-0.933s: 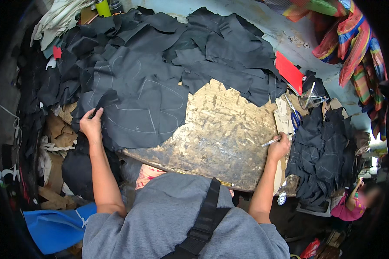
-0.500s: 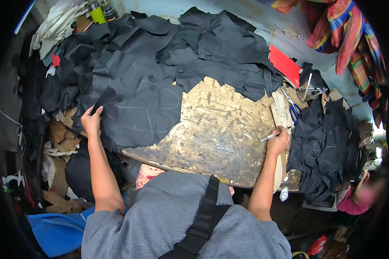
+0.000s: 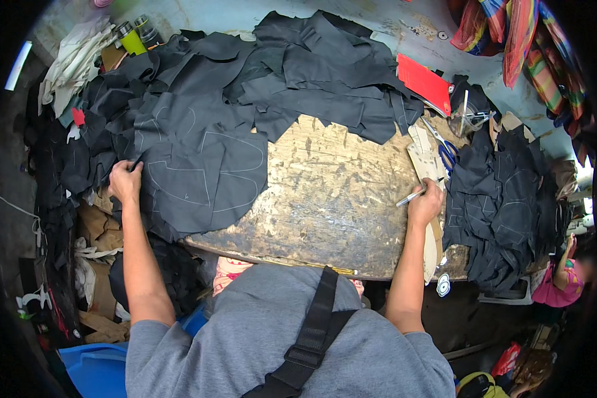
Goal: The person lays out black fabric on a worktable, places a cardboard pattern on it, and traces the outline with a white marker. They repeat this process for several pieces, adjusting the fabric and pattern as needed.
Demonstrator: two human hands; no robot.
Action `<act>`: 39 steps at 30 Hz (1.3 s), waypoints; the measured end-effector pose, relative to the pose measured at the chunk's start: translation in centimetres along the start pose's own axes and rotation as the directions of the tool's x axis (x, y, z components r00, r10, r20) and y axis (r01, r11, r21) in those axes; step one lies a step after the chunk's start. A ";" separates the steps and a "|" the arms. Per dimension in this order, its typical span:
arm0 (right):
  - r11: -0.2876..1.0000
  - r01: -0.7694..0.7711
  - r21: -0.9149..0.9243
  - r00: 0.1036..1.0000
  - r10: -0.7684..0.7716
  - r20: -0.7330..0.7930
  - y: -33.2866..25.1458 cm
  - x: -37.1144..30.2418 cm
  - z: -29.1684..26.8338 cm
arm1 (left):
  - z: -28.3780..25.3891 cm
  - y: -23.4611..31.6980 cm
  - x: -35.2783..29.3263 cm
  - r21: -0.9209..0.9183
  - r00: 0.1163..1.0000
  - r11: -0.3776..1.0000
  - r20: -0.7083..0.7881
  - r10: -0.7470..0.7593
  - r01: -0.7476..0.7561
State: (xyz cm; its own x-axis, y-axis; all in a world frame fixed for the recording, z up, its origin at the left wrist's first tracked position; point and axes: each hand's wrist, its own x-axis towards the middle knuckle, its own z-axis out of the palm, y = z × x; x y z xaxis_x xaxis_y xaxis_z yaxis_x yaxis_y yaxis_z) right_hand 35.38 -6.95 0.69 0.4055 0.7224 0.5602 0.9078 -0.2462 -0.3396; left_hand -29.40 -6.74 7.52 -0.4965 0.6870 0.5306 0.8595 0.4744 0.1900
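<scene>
A black leather-like sheet with pale shoe-part-like outlines lies on the left of the worn wooden table. My left hand is closed on its left edge, thumb and fingers pinching the material. At the table's right side, my right hand holds a slim silver pen, its tip pointing left over the wood. Under and beside that hand are long beige card templates, partly covered by it. Blue-handled scissors lie just beyond them.
Black offcuts heap along the far side, and another black pile hangs over the right edge. A red folder lies at the back right. Striped cloths hang above. A person in pink sits far right.
The sheet's left edge, folded up over the outlines before, now lies flatter and uncovers more of them. My left hand has shifted slightly left. My right hand still holds the pen.
</scene>
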 end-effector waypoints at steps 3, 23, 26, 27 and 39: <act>1.000 -0.008 -0.004 1.000 0.008 0.018 0.0 0.0 0.0 | -0.7 0.9 1.2 0.001 0.973 0.984 0.153 0.174 -0.176; 0.999 -0.008 0.043 1.000 0.009 -0.024 0.2 0.0 0.3 | -15.7 18.7 0.8 -0.809 0.676 0.084 0.538 0.504 0.582; 0.998 -0.019 0.057 0.999 0.020 -0.032 0.1 0.0 0.2 | -20.0 23.1 0.1 -0.799 0.695 -0.148 0.397 0.599 0.583; 0.998 -0.025 0.053 0.999 0.027 -0.028 0.1 0.0 0.2 | -20.8 23.9 -0.3 -0.775 0.738 -0.261 0.356 0.573 0.576; 0.995 -0.067 0.080 0.998 0.068 -0.008 -0.1 0.2 0.3 | -3.2 19.6 -11.9 -0.557 0.650 0.761 0.720 0.243 0.332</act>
State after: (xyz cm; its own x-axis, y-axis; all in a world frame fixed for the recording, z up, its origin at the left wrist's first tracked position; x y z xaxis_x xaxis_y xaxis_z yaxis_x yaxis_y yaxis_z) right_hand 35.37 -6.60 0.64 0.4670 0.6990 0.5415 0.8670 -0.2416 -0.4358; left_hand -6.27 -7.34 7.60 -0.2014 0.9581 -0.2036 0.5569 0.2830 0.7809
